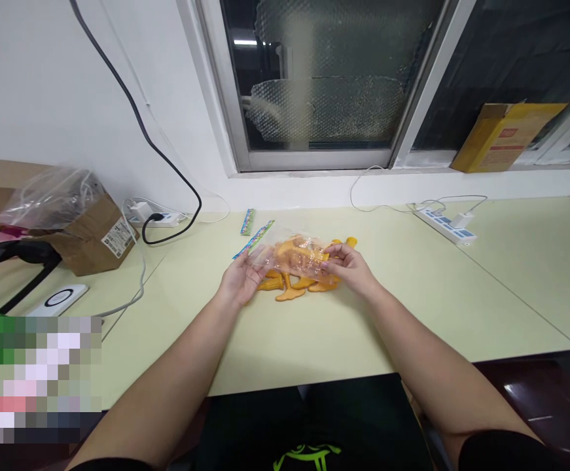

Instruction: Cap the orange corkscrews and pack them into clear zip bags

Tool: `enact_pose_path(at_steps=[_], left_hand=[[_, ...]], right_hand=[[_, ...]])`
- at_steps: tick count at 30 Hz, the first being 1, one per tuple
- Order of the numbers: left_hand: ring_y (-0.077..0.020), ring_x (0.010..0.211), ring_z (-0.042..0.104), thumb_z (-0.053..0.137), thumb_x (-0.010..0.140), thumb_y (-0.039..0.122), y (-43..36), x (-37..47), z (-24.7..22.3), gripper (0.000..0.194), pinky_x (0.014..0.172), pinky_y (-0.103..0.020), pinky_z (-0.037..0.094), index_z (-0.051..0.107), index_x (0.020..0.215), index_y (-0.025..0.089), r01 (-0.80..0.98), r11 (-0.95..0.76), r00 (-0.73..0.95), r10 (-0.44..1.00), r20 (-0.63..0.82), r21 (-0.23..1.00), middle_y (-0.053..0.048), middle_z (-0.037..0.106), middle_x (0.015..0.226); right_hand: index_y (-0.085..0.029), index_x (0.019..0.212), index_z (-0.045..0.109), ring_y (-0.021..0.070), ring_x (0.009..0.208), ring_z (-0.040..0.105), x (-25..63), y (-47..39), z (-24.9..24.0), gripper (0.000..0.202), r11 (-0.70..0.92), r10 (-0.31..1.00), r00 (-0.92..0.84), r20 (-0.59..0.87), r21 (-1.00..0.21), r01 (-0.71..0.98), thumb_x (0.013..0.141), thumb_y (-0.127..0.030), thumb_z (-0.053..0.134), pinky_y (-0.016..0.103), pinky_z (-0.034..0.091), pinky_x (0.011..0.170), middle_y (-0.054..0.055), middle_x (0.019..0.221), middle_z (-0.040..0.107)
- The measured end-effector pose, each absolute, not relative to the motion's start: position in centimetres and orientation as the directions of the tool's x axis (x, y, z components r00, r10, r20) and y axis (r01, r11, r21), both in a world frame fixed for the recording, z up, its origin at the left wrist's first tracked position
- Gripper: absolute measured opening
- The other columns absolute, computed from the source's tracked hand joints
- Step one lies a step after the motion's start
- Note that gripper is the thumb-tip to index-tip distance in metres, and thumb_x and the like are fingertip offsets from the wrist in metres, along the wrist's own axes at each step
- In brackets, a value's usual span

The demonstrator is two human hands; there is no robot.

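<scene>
A clear plastic bag (297, 252) with a colourful printed strip along its left end is stretched between my two hands, above several orange pieces (289, 293) lying on the pale table. My left hand (239, 278) holds the bag near the printed strip, palm turned inward. At the other end, my right hand (347, 265) pinches the bag between thumb and fingers. Orange shapes show through the film; whether any lie inside it I cannot tell. Behind the bag lies a small separate printed strip (247, 222).
A cardboard box (93, 239) holding plastic bags stands at the left, near a white charging pad (59, 299). Power strips lie at the back left and back right (444, 226), with cables. A yellow package (508, 139) leans against the window.
</scene>
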State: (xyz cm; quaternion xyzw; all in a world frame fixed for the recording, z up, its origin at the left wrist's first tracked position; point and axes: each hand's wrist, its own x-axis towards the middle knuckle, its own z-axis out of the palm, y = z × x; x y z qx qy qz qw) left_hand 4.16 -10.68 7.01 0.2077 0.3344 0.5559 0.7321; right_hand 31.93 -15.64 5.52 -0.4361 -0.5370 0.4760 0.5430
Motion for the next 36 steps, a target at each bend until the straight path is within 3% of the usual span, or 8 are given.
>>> enact_pose_path(at_steps=[4,9,17,19,21,25,31,36], left_hand=[[-0.0224,0.106,0.077,0.040,0.109,0.031,-11.4,4.9,7.0,0.043,0.088,-0.032,0.066,0.062,0.139,0.010,-0.641,0.338,0.230,0.941,-0.248,0.689,-0.017,0.074,0.128],[-0.0274,0.116,0.074,0.040,0.109,0.033,-12.2,5.5,7.4,0.049,0.099,-0.042,0.061,0.055,0.150,0.012,-0.620,0.384,0.305,0.921,-0.240,0.684,-0.016,0.076,0.126],[-0.0267,0.099,0.078,0.046,0.108,0.032,-12.5,5.7,7.2,0.046,0.090,-0.048,0.064,0.050,0.153,0.025,-0.594,0.340,0.302,0.934,-0.189,0.729,-0.011,0.072,0.135],[-0.0273,0.102,0.077,0.044,0.108,0.034,-12.3,5.7,6.9,0.046,0.091,-0.049,0.064,0.051,0.153,0.022,-0.596,0.345,0.315,0.931,-0.184,0.725,-0.012,0.072,0.135],[-0.0286,0.106,0.076,0.042,0.109,0.038,-12.2,5.8,6.7,0.046,0.093,-0.048,0.064,0.056,0.148,0.017,-0.600,0.362,0.332,0.924,-0.190,0.713,-0.015,0.072,0.133],[-0.0305,0.117,0.073,0.040,0.109,0.042,-12.1,6.2,6.6,0.045,0.097,-0.050,0.063,0.061,0.141,0.019,-0.647,0.361,0.323,0.928,-0.188,0.672,-0.014,0.073,0.131],[-0.0311,0.107,0.075,0.043,0.107,0.050,-12.2,7.2,6.3,0.045,0.095,-0.053,0.063,0.067,0.124,0.016,-0.621,0.358,0.344,0.924,-0.168,0.697,-0.015,0.075,0.121],[-0.0266,0.096,0.077,0.062,0.099,0.035,-12.3,8.5,5.7,0.028,0.086,-0.045,0.065,0.067,0.120,0.017,-0.564,0.339,0.355,0.923,-0.150,0.753,-0.013,0.077,0.115]], right_hand=[[-0.028,0.108,0.071,0.0262,0.084,0.071,30.3,-16.3,5.0,0.042,0.278,0.958,-0.113,0.265,-0.953,0.123,0.076,-0.049,0.087,0.048,0.061,0.086,0.005,0.095,0.072],[-0.031,0.125,0.069,0.0305,0.107,0.070,29.9,-16.7,4.8,0.044,0.300,0.929,-0.259,0.264,-0.947,0.113,0.085,-0.046,0.079,0.048,0.060,0.092,0.007,0.127,0.069],[-0.026,0.114,0.068,0.0344,0.125,0.059,28.6,-16.7,5.2,0.029,0.522,0.852,-0.263,0.453,-0.773,0.361,0.089,-0.039,0.074,0.051,0.052,0.102,0.011,0.135,0.063],[-0.024,0.111,0.067,0.0326,0.117,0.062,28.2,-16.7,5.0,0.028,0.520,0.854,-0.232,0.465,-0.766,0.378,0.087,-0.036,0.074,0.046,0.054,0.094,0.011,0.126,0.066],[-0.023,0.109,0.064,0.0266,0.091,0.065,28.1,-16.6,4.7,0.029,0.461,0.887,-0.176,0.427,-0.794,0.396,0.084,-0.033,0.074,0.039,0.054,0.077,0.006,0.098,0.068],[-0.024,0.102,0.061,0.0169,0.058,0.049,28.3,-16.4,4.1,0.024,0.361,0.926,-0.055,0.372,-0.837,0.410,0.081,-0.030,0.072,0.032,0.043,0.058,-0.005,0.064,0.048],[-0.025,0.085,0.057,0.0183,0.064,0.053,28.3,-16.0,3.3,0.016,0.399,0.913,-0.084,0.400,-0.830,0.388,0.084,-0.032,0.072,0.036,0.049,0.062,-0.001,0.072,0.055],[-0.024,0.106,0.065,0.0245,0.086,0.068,28.2,-16.1,2.7,0.018,0.484,0.872,-0.228,0.433,-0.831,0.274,0.091,-0.032,0.070,0.043,0.058,0.078,0.007,0.097,0.071]])
